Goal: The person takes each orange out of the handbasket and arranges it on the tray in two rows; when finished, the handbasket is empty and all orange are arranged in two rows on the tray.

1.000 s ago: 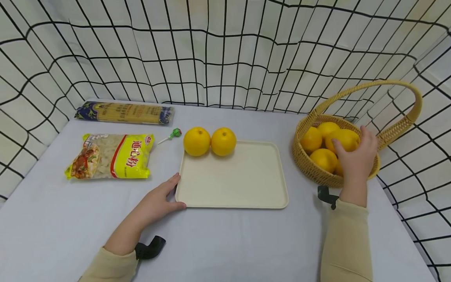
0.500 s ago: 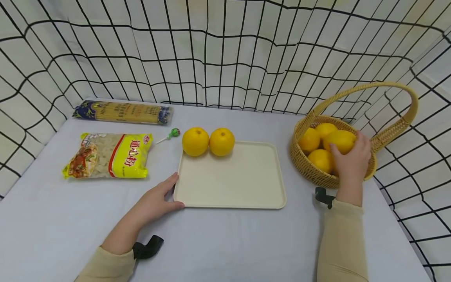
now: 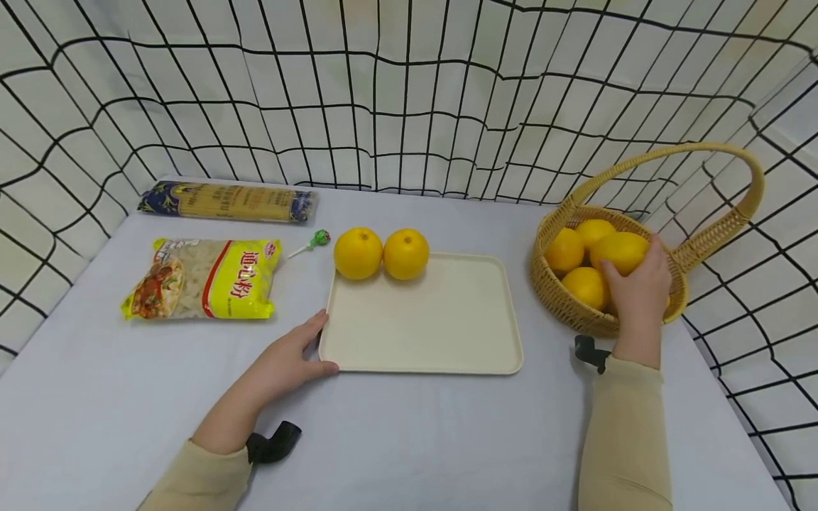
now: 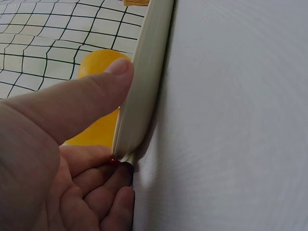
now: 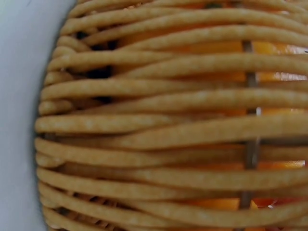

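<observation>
My left hand [image 3: 287, 362] holds the near left corner of a cream rectangular tray [image 3: 434, 319], thumb at the front edge and fingers along the left side. In the left wrist view, the thumb [image 4: 91, 96] lies against the tray's rim [image 4: 142, 86]. Two oranges [image 3: 358, 253] sit side by side at the tray's back left. My right hand [image 3: 639, 291] is inside a wicker basket [image 3: 556, 298], gripping a large yellow oval fruit [image 3: 616, 252], thumb in front and fingers at its right side. Several oranges [image 3: 584, 287] lie around it. In the right wrist view, basket weave [image 5: 183, 134] hides the fingers.
A bag of pasta [image 3: 204, 279] lies at the left, with a bundle of dry noodles [image 3: 236, 201] behind it. A green lollipop [image 3: 318, 240] is between the bag and the oranges. The basket's tall handle [image 3: 690, 149] arches to the right. Black wire mesh [image 3: 409, 106] surrounds the table.
My right hand's raised fingers have come down around the right side of the yellow oval fruit, and the hand has shifted slightly left. My left hand stays at the tray corner.
</observation>
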The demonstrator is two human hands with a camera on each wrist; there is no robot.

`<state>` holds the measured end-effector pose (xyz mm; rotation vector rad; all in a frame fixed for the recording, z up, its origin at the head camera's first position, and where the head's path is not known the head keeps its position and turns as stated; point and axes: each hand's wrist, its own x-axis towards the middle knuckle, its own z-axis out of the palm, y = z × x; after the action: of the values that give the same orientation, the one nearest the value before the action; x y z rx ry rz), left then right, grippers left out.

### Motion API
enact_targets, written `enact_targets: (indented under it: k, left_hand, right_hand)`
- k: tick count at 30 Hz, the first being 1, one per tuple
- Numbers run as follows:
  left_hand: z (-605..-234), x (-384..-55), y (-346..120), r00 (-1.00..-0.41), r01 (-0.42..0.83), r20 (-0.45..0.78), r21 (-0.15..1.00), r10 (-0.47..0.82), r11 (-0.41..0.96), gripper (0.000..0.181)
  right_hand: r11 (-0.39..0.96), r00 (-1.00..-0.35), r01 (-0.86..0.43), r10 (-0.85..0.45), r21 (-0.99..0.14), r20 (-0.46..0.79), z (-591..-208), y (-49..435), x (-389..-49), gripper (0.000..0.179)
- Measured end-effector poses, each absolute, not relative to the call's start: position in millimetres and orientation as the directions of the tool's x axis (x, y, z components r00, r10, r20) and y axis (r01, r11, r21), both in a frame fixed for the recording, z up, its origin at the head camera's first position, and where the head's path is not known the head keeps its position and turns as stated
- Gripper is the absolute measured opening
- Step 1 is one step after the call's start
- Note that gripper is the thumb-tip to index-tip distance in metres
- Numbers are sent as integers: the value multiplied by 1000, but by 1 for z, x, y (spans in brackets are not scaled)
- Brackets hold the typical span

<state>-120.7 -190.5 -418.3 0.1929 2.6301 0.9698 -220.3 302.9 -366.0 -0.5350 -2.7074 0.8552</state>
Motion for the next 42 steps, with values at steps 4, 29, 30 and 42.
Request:
enact_targets:
  k: [4,29,30,42]
  left_hand:
    - [-419,-119,-191,-934,0,-275,640,229,768,93]
    - [-418,-121,-192,-935,-1,-274,635,223,773,96]
    - [-418,-121,-192,-936,-1,-273,634,223,773,95]
    - [-416,-121,-190,-936,14,-260,646,238,763,94]
  right_hand:
    - [760,-900,285,421,-584,109,-369,302,-223,87]
    - [589,-827,192,527,-785,194,-366,303,-224,78]
    - [571,-824,180,532,-801,195,-366,303,-224,77]
    - [443,-818,184,564,-877,113,-361,306,-216,88]
